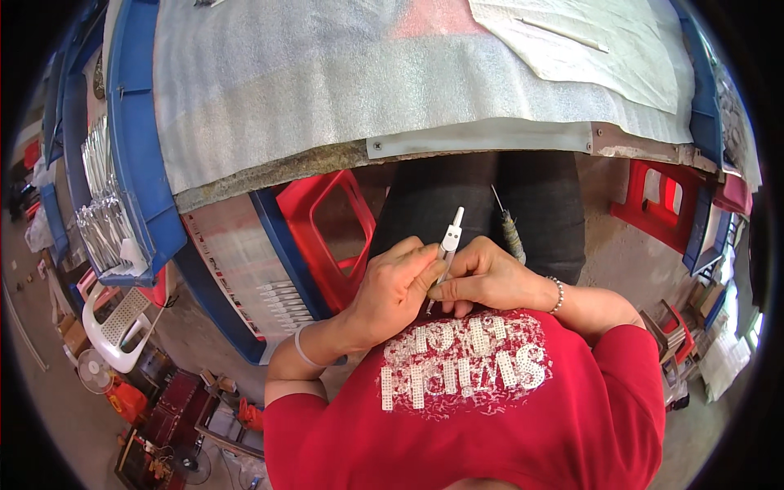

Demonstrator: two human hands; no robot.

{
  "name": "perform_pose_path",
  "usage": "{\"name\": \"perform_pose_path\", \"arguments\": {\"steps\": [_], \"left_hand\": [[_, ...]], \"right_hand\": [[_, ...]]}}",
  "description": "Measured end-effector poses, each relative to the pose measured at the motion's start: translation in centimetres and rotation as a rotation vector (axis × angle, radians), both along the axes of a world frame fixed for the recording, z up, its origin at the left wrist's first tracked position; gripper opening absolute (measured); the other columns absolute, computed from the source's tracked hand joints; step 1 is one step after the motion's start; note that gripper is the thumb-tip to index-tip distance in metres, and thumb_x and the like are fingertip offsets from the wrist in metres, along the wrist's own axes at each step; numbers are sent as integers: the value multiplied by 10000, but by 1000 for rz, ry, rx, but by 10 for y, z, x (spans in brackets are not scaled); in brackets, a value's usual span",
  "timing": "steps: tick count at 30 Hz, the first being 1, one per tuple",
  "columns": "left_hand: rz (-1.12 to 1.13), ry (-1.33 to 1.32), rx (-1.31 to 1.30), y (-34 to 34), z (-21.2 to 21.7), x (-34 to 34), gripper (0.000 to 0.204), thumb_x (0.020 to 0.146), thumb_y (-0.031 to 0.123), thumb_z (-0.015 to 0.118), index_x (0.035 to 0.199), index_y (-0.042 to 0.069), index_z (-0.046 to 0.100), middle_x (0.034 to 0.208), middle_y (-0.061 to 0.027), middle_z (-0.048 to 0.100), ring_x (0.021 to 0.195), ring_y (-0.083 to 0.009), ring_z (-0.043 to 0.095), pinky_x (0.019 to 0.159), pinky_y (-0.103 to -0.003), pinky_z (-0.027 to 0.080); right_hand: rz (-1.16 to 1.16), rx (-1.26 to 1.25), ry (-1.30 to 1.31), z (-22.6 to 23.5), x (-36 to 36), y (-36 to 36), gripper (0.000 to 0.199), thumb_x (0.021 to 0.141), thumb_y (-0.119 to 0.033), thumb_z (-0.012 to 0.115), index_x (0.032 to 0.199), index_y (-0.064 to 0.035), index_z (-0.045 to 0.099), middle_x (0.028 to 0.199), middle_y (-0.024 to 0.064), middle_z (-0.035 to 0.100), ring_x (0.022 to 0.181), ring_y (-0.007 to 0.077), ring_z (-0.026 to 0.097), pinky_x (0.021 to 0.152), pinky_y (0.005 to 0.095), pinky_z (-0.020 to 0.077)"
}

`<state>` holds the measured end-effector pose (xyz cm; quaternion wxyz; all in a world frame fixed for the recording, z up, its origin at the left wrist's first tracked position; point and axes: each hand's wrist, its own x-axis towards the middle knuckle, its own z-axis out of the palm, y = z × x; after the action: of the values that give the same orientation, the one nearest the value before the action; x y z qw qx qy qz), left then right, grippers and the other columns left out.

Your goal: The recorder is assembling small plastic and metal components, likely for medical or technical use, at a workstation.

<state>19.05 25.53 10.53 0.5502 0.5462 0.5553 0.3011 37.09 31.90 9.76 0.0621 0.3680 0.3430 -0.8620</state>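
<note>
A white-headed drawing compass (452, 237) stands tilted between my two hands, close to my chest, its knob pointing up and away. My left hand (394, 287) pinches it from the left side, fingers and thumb closed around its body. From the right, my right hand (482, 279) closes on its lower part with thumb and bent fingers. A thin metal leg tip shows below the fingers; most of the legs is hidden. On my dark trousers (535, 196) lies a thin-shafted tool, like a screwdriver, with a wrapped handle (512, 235), just beyond my right hand.
A table covered in white foam sheet (327, 90) stands ahead, with a white cloth (604, 65) and a slim white stick (563, 34) on it. Blue trays flank it; the left holds shiny metal pieces (102, 208). Red stools (331, 237) stand underneath. A white chair (122, 327) is left.
</note>
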Motion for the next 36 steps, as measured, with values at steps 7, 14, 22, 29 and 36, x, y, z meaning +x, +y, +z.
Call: {"name": "perform_pose_path", "arguments": {"steps": [7,14,22,29,36], "left_hand": [[27,-629,-608,20,-30,-6,317,961,229,562,1174,-3,596,652,53,479,467,-29,380,441,-173,333],[76,-1397,-652,5,-73,-2,333,846,266,703,1059,18,641,822,-10,578,689,-90,513,637,-232,462],[302,-1274,-561,-4,-72,5,238,866,186,677,1030,16,657,919,-60,639,864,-181,634,809,-317,521],[311,-637,-539,-15,-46,25,208,984,190,503,951,4,592,737,-22,590,504,-27,422,453,-184,314],[438,-679,-628,-15,-49,44,235,994,180,476,1061,-16,586,711,-30,564,488,-24,408,431,-177,305]], "right_hand": [[-125,-248,66,-9,0,7,183,872,-154,677,833,23,695,683,81,667,533,89,619,493,177,486],[-133,112,-57,-3,22,13,199,925,-150,604,949,34,677,769,101,677,606,111,622,579,221,518],[250,1186,-630,-40,44,-13,484,795,-103,603,1212,-13,374,775,187,632,707,366,637,612,445,494],[-421,493,-237,-7,53,-13,397,879,-20,489,1233,-55,311,877,55,502,639,92,520,566,230,434],[339,1203,-244,51,52,13,380,755,14,613,1128,-26,550,910,173,586,792,327,617,661,371,522]]}}
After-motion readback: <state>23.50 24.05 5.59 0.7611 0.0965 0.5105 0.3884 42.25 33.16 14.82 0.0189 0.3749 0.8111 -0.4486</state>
